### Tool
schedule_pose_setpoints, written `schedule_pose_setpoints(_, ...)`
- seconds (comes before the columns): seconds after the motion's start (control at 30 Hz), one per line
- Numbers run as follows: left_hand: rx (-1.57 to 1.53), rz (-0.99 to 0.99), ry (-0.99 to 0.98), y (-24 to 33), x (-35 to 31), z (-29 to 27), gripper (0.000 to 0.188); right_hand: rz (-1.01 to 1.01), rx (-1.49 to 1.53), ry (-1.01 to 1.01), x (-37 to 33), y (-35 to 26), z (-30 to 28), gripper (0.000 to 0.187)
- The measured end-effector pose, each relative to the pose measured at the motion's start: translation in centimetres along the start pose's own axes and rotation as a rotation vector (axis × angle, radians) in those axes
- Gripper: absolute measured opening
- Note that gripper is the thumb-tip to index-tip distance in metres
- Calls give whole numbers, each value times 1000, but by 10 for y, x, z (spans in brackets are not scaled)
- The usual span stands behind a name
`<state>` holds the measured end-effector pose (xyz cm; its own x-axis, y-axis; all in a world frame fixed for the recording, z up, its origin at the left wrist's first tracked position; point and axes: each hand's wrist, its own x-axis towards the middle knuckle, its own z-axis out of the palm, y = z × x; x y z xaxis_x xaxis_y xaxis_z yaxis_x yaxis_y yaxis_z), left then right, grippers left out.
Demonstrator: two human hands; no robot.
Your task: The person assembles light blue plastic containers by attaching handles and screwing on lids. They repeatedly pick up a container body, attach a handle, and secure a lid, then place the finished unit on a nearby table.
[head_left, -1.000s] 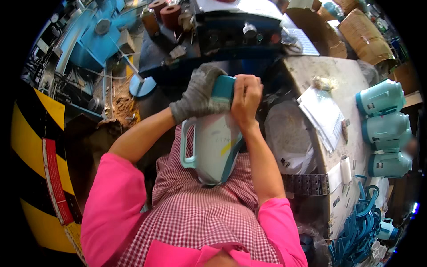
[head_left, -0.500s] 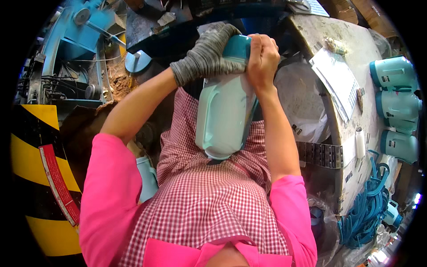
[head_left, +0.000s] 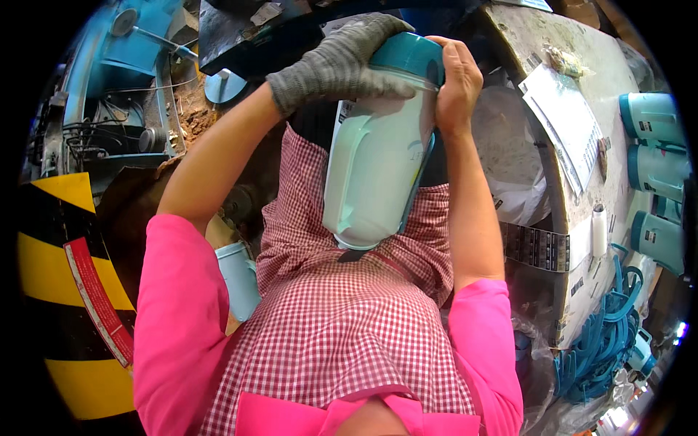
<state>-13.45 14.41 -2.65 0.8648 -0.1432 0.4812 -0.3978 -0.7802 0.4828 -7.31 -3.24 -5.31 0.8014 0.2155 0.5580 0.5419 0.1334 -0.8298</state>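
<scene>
Between the two hands, a pale aqua jug (head_left: 385, 163) is being held by its teal end piece (head_left: 408, 57), its body slanting down toward the wearer. The left hand (head_left: 345, 65), in a gray knitted glove, is gripping that end from the left, its thumb lying along the pale body just below the teal. The right hand (head_left: 458, 83), ungloved, is clasping the opposite side with fingers curling over the teal edge. Below the left hand, the jug's handle (head_left: 349, 171) is facing up, and the rounded far end is lying over the checked apron (head_left: 334, 312). To the right of the right hand, paper sheets (head_left: 563, 131) are lying on a worn table (head_left: 607, 87); nearer the wearer, a dark strip (head_left: 534, 245) is hanging across the table's edge beside a small white roll (head_left: 598, 232). Farther right, several aqua jugs (head_left: 658, 168) are standing or lying, I cannot tell which, above tangled blue straps (head_left: 603, 330). Well left of the gloved hand, blue machinery (head_left: 120, 54) is standing beyond a yellow-and-black panel (head_left: 62, 283).
</scene>
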Motion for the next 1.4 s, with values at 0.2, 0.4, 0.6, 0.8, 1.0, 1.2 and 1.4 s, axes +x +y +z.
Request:
schedule_pose_setpoints(0.2,-34,-5,-88,23,1,-25,73,-336,-600,16,-6,-28,17,41)
schedule_pose_setpoints(0.4,95,11,29,19,-2,-12,62,-203,-391,66,-6,7,30,41)
schedule_pose_setpoints(0.6,177,-96,190,24,-4,16,54,-148,-243,17,-6,-8,14,47)
schedule_pose_setpoints(0.8,-11,-156,309,25,-3,19,13,-282,-444,2,-8,-39,18,26)
schedule_pose_setpoints(1.0,-163,-58,389,39,3,21,17,-89,-584,-17,-17,-61,10,36)
schedule_pose_setpoints(1.2,-176,-27,304,56,16,17,18,-116,-608,-5,-21,-82,-9,41)
schedule_pose_setpoints(1.4,-244,26,168,99,55,19,25,-611,-609,-1043,-37,-180,-32,49)
